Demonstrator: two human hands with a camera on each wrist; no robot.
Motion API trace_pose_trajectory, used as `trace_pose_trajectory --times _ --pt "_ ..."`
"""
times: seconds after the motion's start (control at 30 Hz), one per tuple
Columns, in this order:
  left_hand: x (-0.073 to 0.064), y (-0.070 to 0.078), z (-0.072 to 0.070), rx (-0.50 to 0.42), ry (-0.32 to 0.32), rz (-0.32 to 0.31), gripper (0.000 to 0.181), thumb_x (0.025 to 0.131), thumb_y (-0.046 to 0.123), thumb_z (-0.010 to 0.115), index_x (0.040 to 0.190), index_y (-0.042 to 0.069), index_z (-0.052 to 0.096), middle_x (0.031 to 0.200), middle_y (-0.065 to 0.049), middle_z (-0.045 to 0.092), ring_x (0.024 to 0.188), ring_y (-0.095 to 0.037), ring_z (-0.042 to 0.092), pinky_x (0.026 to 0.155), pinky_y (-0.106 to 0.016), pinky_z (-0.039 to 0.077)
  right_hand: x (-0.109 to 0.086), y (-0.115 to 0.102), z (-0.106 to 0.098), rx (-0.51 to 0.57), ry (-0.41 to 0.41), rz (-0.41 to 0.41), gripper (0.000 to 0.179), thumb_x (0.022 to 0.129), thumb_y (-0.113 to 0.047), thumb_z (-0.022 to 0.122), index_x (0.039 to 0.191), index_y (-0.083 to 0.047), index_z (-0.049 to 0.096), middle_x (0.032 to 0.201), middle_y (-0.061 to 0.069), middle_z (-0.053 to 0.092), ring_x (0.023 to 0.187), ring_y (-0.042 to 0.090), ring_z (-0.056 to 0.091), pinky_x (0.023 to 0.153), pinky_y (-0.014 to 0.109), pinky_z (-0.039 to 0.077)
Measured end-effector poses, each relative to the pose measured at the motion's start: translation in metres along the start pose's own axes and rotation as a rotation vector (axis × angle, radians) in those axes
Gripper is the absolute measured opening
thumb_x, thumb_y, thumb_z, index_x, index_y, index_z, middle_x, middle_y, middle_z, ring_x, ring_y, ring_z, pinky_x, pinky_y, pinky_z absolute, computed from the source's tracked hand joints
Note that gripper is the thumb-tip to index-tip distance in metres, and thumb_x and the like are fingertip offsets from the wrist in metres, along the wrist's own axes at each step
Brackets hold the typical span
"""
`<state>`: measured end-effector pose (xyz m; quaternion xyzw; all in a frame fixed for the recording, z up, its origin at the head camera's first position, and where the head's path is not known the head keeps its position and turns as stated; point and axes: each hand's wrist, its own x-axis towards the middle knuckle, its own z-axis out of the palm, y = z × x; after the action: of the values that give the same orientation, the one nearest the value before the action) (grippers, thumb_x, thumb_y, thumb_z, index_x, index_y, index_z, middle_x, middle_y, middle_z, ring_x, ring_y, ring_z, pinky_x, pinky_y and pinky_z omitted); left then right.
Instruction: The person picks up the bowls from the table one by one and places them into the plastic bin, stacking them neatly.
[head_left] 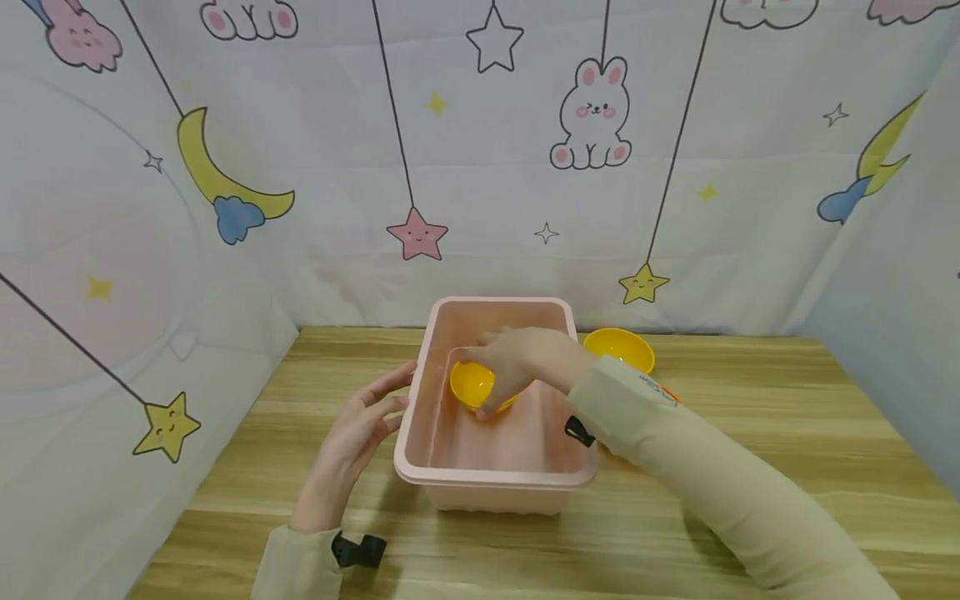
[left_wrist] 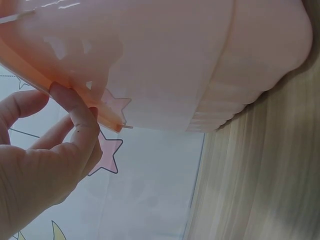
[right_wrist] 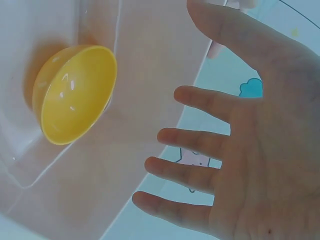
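Note:
A pink plastic bin [head_left: 491,477] stands on the table, with a yellow bowl [head_left: 471,383] inside it. Over that bowl is my right hand [head_left: 517,362], reaching in from the right and overlapping it in the head view. The right wrist view shows the same bowl [right_wrist: 75,95] tilted in the frame, apart from the spread, straight fingers [right_wrist: 195,142]. At the bin's left side, my left hand [head_left: 360,429] touches the rim with its fingertips. In the left wrist view its loosely bent fingers [left_wrist: 75,112] rest at the bin's edge.
Another yellow bowl [head_left: 621,348] sits behind the bin's right side, partly hidden by the right sleeve [head_left: 690,450]. A thin orange-red thing [head_left: 670,394] shows past the sleeve. A white patterned curtain [head_left: 495,192] hangs behind the wood-grain table [head_left: 787,417] and along its sides.

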<state>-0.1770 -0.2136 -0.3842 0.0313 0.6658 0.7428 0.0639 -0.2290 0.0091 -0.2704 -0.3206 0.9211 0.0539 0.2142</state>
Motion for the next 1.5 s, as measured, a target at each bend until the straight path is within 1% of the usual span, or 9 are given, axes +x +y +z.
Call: trace_pose_trajectory --times 0.2,0.4,0.53,0.63,0.77,0.9,1.03,1.27,1.5 --pt "0.0 0.0 0.0 -0.006 0.011 -0.009 0.056 0.091 -0.001 0.05 0.145 -0.001 0.038 0.124 0.004 0.052 0.116 -0.014 0.054 0.089 -0.028 0.052 -0.011 0.006 0.005 -0.032 0.048 -0.007 0.078 0.08 -0.056 0.066 0.149 -0.036 0.033 0.158 0.004 0.028 0.144 0.033 0.028 0.112 0.057 0.03" --pt "0.0 -0.001 0.001 -0.005 0.013 -0.013 0.056 0.091 0.0 0.051 0.145 -0.001 0.038 0.126 0.002 0.051 0.112 -0.01 0.055 0.088 -0.027 0.052 -0.021 0.013 0.011 -0.063 0.126 -0.06 0.075 0.082 -0.054 0.066 0.147 -0.031 0.038 0.152 0.004 0.037 0.138 0.029 0.035 0.109 0.054 0.035" --pt "-0.001 -0.002 0.001 -0.002 0.01 -0.01 0.056 0.091 0.0 0.051 0.145 -0.001 0.037 0.126 0.002 0.051 0.112 -0.01 0.055 0.088 -0.027 0.052 -0.029 0.018 0.016 -0.075 0.186 -0.094 0.073 0.083 -0.054 0.065 0.147 -0.029 0.039 0.149 0.003 0.041 0.137 0.029 0.037 0.109 0.052 0.035" --pt "0.0 -0.002 0.002 -0.006 0.01 -0.01 0.056 0.091 -0.001 0.051 0.145 -0.001 0.037 0.126 0.002 0.051 0.113 -0.011 0.054 0.089 -0.028 0.052 -0.036 0.022 0.018 -0.053 0.228 -0.105 0.07 0.085 -0.052 0.064 0.146 -0.027 0.04 0.149 0.004 0.041 0.138 0.03 0.035 0.111 0.054 0.033" --pt "0.001 -0.002 0.002 -0.002 0.012 -0.013 0.056 0.09 -0.001 0.051 0.145 -0.001 0.038 0.126 0.003 0.051 0.113 -0.01 0.055 0.09 -0.029 0.052 -0.046 0.029 0.021 -0.018 0.288 -0.107 0.068 0.086 -0.051 0.063 0.146 -0.027 0.042 0.15 0.005 0.041 0.14 0.031 0.034 0.11 0.055 0.034" --pt "0.001 -0.002 0.002 0.008 0.009 -0.016 0.057 0.09 0.0 0.051 0.146 -0.001 0.037 0.127 0.002 0.05 0.114 -0.01 0.055 0.09 -0.029 0.052 -0.053 0.035 0.026 -0.015 0.331 -0.109 0.065 0.087 -0.049 0.063 0.145 -0.026 0.043 0.15 0.005 0.041 0.139 0.03 0.035 0.109 0.055 0.035" --pt "0.0 -0.001 0.001 0.008 0.007 -0.011 0.057 0.091 0.0 0.051 0.146 -0.001 0.037 0.126 0.003 0.051 0.115 -0.012 0.054 0.089 -0.028 0.052 -0.058 0.039 0.03 -0.002 0.353 -0.112 0.063 0.089 -0.048 0.061 0.145 -0.026 0.043 0.15 0.004 0.04 0.14 0.029 0.035 0.108 0.055 0.036" --pt "-0.002 -0.001 0.0 -0.011 0.003 0.003 0.057 0.09 0.0 0.052 0.145 -0.003 0.037 0.122 0.007 0.053 0.114 -0.009 0.055 0.089 -0.027 0.052 -0.062 0.043 0.037 -0.007 0.4 -0.138 0.061 0.091 -0.048 0.059 0.145 -0.025 0.043 0.151 0.005 0.04 0.14 0.03 0.036 0.109 0.057 0.033" --pt "-0.002 0.0 0.001 -0.007 -0.002 0.01 0.057 0.091 0.0 0.052 0.145 -0.003 0.036 0.126 0.003 0.051 0.112 -0.01 0.056 0.088 -0.026 0.052 -0.067 0.05 0.048 -0.005 0.475 -0.177 0.062 0.09 -0.046 0.062 0.145 -0.025 0.043 0.147 0.002 0.044 0.136 0.026 0.039 0.11 0.057 0.033"
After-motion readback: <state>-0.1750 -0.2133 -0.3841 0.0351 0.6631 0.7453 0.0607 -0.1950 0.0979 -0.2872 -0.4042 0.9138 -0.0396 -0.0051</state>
